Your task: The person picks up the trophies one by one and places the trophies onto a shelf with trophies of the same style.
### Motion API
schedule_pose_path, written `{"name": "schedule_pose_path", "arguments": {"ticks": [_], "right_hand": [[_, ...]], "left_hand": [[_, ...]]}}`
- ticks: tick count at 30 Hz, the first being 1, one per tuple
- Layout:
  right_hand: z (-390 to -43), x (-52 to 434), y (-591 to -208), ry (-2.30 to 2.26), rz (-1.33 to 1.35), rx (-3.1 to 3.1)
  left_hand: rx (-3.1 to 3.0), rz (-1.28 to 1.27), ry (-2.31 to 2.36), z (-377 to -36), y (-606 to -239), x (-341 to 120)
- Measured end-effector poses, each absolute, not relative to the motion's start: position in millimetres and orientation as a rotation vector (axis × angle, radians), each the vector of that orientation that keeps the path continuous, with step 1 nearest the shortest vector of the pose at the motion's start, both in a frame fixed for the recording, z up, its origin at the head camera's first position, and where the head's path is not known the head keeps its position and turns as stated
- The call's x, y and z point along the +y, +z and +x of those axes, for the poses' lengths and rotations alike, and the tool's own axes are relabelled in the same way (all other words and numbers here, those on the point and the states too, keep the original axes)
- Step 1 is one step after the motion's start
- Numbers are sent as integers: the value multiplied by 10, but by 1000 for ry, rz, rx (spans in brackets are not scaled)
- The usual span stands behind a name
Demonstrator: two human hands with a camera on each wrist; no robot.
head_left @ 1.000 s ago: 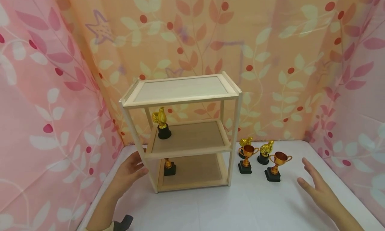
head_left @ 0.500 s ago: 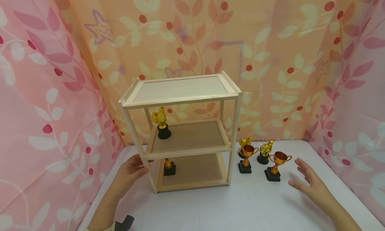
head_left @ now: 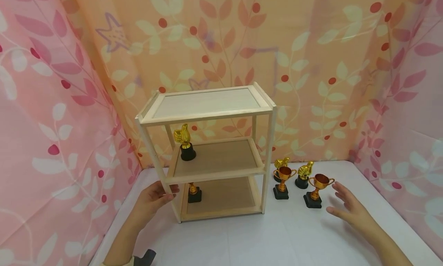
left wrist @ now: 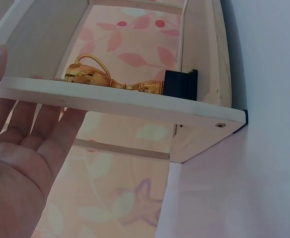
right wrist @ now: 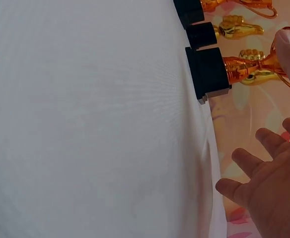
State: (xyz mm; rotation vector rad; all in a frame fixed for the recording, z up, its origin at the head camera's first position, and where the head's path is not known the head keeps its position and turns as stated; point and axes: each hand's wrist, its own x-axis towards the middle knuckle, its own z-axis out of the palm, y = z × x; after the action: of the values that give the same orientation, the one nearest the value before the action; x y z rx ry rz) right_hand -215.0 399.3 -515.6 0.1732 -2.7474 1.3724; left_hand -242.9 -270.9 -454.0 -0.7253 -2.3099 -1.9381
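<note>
I look down on a white tabletop (head_left: 242,239) boxed in on three sides by hanging fabric: pink leaf-print curtains (head_left: 52,123) at left and right, an orange leaf-print curtain (head_left: 311,66) across the back. A pale three-tier wooden shelf (head_left: 207,104) stands upright toward the back left of the tabletop. My left hand (head_left: 154,197) wraps its fingers around the shelf's front left post near the bottom tier, thumb in front; the left wrist view shows the fingers (left wrist: 40,129) lying behind the post. On the middle tier, back left corner, stands a gold thumbs-up trophy (head_left: 185,143) on a black base. On the bottom tier, also at left, stands a small cup trophy (head_left: 194,193), partly hidden behind the post. Just right of the shelf, four more trophies cluster on the tabletop: two copper cup trophies in front (head_left: 283,181) (head_left: 316,191) and two gold thumbs-up trophies behind (head_left: 281,164) (head_left: 304,173). My right hand (head_left: 349,210) hovers open, fingers spread wide and holding nothing, just right of the nearest cup trophy, not touching it. A dark wrist strap (head_left: 143,256) shows on my left forearm at the bottom edge.
</note>
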Motion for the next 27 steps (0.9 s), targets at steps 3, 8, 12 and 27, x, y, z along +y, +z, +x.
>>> {"name": "schedule_pose_path", "arguments": {"ticks": [3,8,12,27], "right_hand": [[-2178,3981,-5155,1376,186,-2757],[-2221,3974,-5157,1356,202,-2781],[-2260,3977,-5163,1330,202,-2813],[-2397,3974,-5210,1327,186,-2897]], "left_hand": [[-2308,-729,-1940,-2427,-4550,-2718],[-2317,-693,-1960,-2423,-4560,-2719],[-2336,-648,-1960,-2428,-4561,-2718],[-2301,-712,-1952,-2448,-4599,-2722]]}}
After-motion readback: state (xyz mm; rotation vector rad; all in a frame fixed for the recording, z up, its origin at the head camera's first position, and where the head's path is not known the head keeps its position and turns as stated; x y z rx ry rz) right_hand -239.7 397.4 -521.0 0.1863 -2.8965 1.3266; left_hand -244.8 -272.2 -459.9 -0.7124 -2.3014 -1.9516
